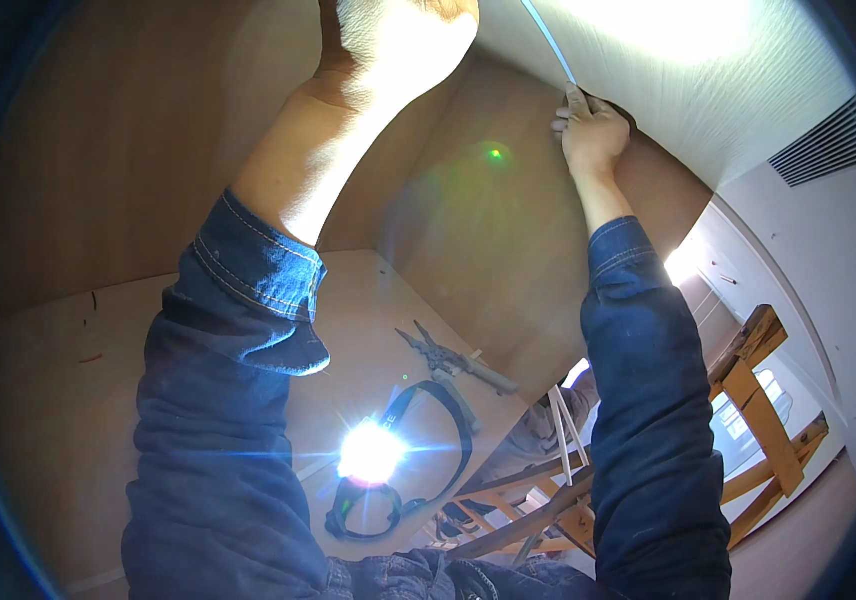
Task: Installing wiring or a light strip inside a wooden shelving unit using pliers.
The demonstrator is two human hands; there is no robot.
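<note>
- Brown wooden cabinet interior point(508, 230): background.
- Lit black-strapped headlamp point(370, 455): cabinet floor.
- Left hand point(403, 40): cabinet top; fingers out of view, opening and hold cannot be told.
- Right hand point(595, 135): partly curled, fingertip at thin pale-blue strip point(551, 42) along cabinet top; grip unclear.

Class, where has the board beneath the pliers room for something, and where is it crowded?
Free: the board, left of the left sleeve, bar small marks; also between that sleeve's cuff and the pliers. Crowded: toward its right edge, where the pliers, lit headlamp and strap lie.
</note>
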